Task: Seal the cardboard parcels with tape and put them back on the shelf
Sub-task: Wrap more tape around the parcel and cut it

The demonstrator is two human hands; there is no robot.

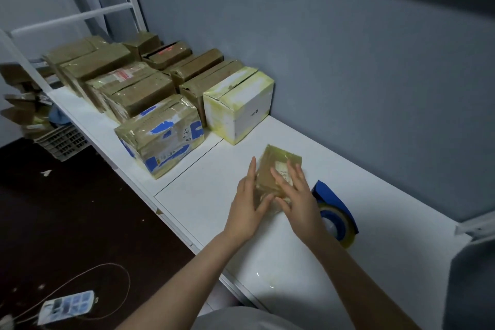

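A small flat cardboard parcel [278, 161], covered in shiny tape and bearing a pale label, lies on the white shelf [203, 195] in front of me. My left hand [247, 203] touches its left edge with straight fingers. My right hand [296, 195] lies flat over its near right part, fingers spread. Just right of my right hand lies a blue tape dispenser [334, 209] holding a roll of clear tape. Farther left on the shelf stand several taped parcels, among them a brown one with blue tape patches [160, 136] and a white one with yellowish tape [238, 104].
A grey wall runs along the back of the shelf. White metal frame bars [72, 17] rise at the far left. On the dark floor lie a power strip with its cable [67, 307] and a slotted plastic crate [63, 142] beside loose cardboard.
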